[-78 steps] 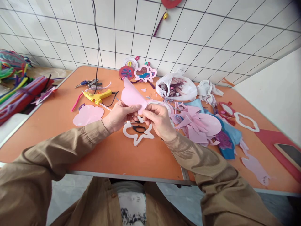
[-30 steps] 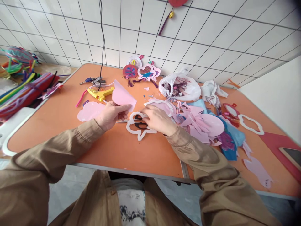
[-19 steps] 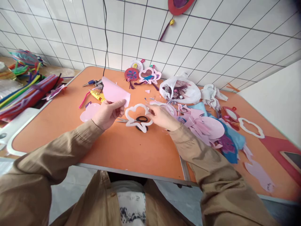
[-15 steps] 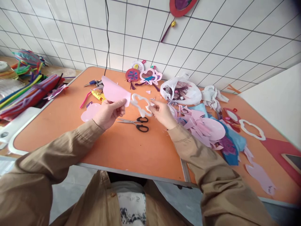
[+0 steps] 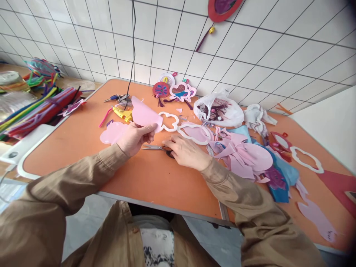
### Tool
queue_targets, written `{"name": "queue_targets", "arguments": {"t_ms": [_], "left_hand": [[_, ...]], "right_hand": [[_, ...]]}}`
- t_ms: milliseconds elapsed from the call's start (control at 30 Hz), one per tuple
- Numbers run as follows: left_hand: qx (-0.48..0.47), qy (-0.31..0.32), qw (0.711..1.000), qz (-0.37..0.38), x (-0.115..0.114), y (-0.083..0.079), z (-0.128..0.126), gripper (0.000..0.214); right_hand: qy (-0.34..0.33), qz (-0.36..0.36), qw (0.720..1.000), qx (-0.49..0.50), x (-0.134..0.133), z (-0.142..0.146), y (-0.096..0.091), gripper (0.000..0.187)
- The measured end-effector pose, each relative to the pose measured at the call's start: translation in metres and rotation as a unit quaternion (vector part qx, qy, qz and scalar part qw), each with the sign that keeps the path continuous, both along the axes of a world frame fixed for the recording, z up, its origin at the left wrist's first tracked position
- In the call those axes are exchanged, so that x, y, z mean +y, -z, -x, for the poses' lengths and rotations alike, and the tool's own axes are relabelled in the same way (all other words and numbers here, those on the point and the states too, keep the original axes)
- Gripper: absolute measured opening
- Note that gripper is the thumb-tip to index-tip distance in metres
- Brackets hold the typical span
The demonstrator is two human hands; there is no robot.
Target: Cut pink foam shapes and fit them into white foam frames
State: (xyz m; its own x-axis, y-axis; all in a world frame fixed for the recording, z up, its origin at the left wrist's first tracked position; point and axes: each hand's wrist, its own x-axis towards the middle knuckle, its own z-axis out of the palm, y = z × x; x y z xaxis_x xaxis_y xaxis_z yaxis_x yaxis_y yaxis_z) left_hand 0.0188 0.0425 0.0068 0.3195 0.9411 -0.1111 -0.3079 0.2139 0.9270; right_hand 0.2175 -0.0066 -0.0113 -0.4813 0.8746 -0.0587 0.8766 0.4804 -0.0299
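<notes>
My left hand (image 5: 135, 136) is closed on the lower edge of a curved pink foam sheet (image 5: 144, 115) and holds it up just above the orange table (image 5: 144, 178). My right hand (image 5: 185, 152) lies palm down on the table, fingers stretched out over the black handles of the scissors (image 5: 152, 147). Only the scissors' metal blades show, pointing left. A white cloud-shaped frame (image 5: 168, 121) lies flat just behind both hands. A second white frame (image 5: 194, 134) lies to its right.
A yellow glue gun (image 5: 122, 113) with a black cable and a pink cloud cut-out (image 5: 112, 132) lie to the left. Pink and blue foam scraps (image 5: 244, 155), a plastic bag (image 5: 218, 109), finished ornaments (image 5: 174, 90) and a pile of pipe cleaners (image 5: 36, 111) surround the work area.
My right hand lifted the white cloud frame off the scissors, laid it further back on the table, then came down onto the scissors' handles. My left hand kept the pink sheet.
</notes>
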Motion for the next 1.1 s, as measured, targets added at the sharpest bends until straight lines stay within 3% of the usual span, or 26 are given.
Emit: {"name": "queue_targets", "arguments": {"t_ms": [133,267,333,433,533,633,700,767,833,933,1000,1100], "left_hand": [[-0.009,-0.009,1.000,-0.002,-0.001,-0.002,0.001,0.042],[-0.048,-0.047,0.998,-0.017,0.004,-0.004,0.006,0.037],[-0.073,-0.070,0.995,-0.026,0.008,-0.005,0.010,0.034],[-0.108,-0.090,0.990,-0.027,0.012,-0.005,0.015,0.034],[-0.117,-0.090,0.989,-0.014,0.012,-0.005,0.016,0.038],[-0.098,-0.079,0.992,0.006,0.007,-0.003,0.012,0.039],[-0.080,-0.063,0.995,0.019,0.002,-0.001,0.008,0.039],[-0.064,-0.042,0.996,0.033,-0.001,0.000,0.006,0.040],[-0.062,-0.039,0.996,0.044,-0.001,-0.001,0.007,0.038],[-0.087,-0.078,0.993,0.028,0.007,-0.004,0.013,0.029],[-0.099,-0.099,0.990,0.013,0.012,-0.006,0.018,0.021],[-0.099,-0.103,0.990,0.015,0.015,-0.006,0.021,0.017]], "right_hand": [[0.005,0.023,0.999,0.047,-0.002,-0.006,-0.006,0.042],[0.019,0.055,0.972,0.228,0.006,-0.020,-0.005,0.054],[0.039,0.106,0.937,0.330,0.013,-0.028,-0.002,0.050],[0.068,0.190,0.855,0.477,0.023,-0.035,0.002,0.041],[0.080,0.242,0.764,0.593,0.023,-0.032,0.003,0.054],[0.075,0.240,0.718,0.649,0.017,-0.021,0.002,0.059],[0.092,0.214,0.729,0.644,0.012,-0.013,0.003,0.058],[0.125,0.180,0.769,0.600,0.009,-0.006,0.005,0.053],[0.153,0.125,0.844,0.499,0.006,-0.002,0.006,0.044],[0.171,0.013,0.949,0.263,0.000,0.003,0.006,0.036],[0.165,-0.020,0.976,0.141,-0.005,0.007,0.004,0.034],[0.130,-0.024,0.989,0.061,-0.010,0.012,0.001,0.024]]}}
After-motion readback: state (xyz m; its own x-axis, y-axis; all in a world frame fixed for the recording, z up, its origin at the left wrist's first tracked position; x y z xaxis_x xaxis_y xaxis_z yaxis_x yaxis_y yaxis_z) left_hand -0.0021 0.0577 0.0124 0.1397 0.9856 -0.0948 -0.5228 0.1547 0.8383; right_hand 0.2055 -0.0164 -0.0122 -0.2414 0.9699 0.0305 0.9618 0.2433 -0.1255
